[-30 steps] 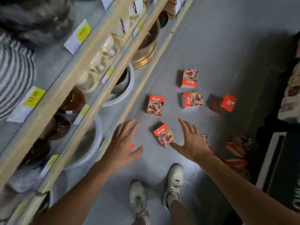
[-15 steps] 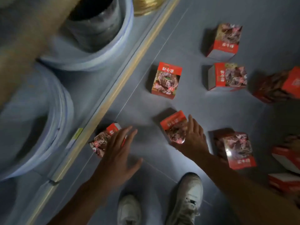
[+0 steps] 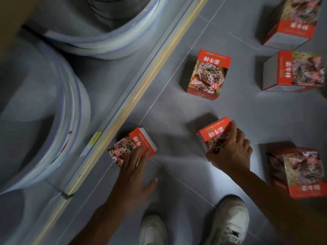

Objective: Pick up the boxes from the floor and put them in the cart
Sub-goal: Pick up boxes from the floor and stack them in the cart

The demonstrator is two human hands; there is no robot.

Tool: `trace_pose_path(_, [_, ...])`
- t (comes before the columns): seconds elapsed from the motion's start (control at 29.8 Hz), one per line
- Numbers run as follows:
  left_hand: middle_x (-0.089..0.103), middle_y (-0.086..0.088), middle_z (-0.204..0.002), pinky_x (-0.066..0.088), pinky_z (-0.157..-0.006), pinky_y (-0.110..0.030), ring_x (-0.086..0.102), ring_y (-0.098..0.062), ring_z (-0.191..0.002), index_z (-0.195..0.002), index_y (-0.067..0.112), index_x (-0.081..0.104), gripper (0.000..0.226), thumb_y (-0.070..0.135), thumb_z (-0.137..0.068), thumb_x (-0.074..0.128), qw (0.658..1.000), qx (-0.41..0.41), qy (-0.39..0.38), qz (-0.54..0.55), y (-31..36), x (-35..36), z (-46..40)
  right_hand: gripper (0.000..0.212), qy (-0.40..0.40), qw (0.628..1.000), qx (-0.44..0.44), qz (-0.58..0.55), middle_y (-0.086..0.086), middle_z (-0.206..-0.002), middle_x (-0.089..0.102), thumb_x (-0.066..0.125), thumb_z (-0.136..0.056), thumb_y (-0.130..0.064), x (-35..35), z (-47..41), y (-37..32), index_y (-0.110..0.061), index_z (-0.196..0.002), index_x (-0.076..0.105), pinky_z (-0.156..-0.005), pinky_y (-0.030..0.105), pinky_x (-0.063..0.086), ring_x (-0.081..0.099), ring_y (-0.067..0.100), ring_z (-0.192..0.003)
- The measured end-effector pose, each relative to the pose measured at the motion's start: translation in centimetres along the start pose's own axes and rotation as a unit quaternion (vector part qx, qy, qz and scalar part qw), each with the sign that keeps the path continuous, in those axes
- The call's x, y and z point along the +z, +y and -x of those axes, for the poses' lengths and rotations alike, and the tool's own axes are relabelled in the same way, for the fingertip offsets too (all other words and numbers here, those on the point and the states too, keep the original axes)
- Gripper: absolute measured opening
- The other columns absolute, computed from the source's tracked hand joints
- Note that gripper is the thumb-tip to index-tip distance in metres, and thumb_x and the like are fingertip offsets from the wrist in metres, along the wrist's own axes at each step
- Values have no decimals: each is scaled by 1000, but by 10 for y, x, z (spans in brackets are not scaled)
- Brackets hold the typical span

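Note:
Several red boxes with a meat picture lie on the grey tiled floor. My left hand (image 3: 134, 174) rests its straight fingers on top of the box next to the shelf edge (image 3: 134, 144), thumb spread away from it. My right hand (image 3: 231, 151) grips the middle box (image 3: 212, 133), fingers curled over its far right edge. Further boxes lie ahead (image 3: 207, 75), at the far right (image 3: 297, 71), at the top right (image 3: 292, 22) and right of my right hand (image 3: 300, 170). No cart is in view.
White stacked basins (image 3: 58, 121) (image 3: 106, 38) fill the low shelf on the left, behind a yellow-edged shelf lip (image 3: 141, 82). My two white shoes (image 3: 154, 230) (image 3: 230, 220) stand at the bottom of the view.
The view has dropped much closer to the floor. My left hand has reached the box by the shelf, and my right hand has closed its fingers round the middle box.

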State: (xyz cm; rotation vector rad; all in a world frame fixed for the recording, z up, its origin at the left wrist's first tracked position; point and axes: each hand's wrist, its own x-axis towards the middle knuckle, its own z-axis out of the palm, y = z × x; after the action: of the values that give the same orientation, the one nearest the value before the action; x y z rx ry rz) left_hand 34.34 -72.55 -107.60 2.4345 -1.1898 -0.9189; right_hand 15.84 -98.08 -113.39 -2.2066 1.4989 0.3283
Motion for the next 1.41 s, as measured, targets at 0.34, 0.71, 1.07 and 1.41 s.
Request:
trace_pose_path(0.34, [10,-9,-168,31,-118,-47,12,-31,-154,-160,16,0,128,47,-71,87,989,-131,-41,-49,-28,-18,-11,141,-27,995,-97,-8,13,-150,35,93,-52,-55,-50,40,-12,-19,-159,9,-106,62,38,43,42,-130])
trace_pose_path(0.71, [29,-29,-157,24,-118,-61,28,-47,-146,-157,4,10,152,49,-42,99,972,-172,31,-157,-51,19,-63,136,-25,983,-176,-48,7,-153,35,92,-54,-54,-41,27,-9,-19,-160,15,-108,51,37,38,28,-132])
trace_pose_path(1.07, [57,-23,-126,45,-97,-58,56,-44,-116,-137,4,41,131,48,-27,98,985,-110,16,-134,0,-34,-38,138,-43,986,-154,-55,5,-154,35,91,-51,-54,-119,49,-8,-22,-160,12,-105,53,39,41,30,-132])
trace_pose_path(1.41, [54,-14,-123,45,-99,-48,53,-38,-114,-138,6,40,112,48,-40,75,992,-4,95,-88,199,-238,9,134,5,986,-146,-76,1,-159,30,84,-57,-62,-361,117,-40,-28,-160,6,-111,51,34,36,27,-136])
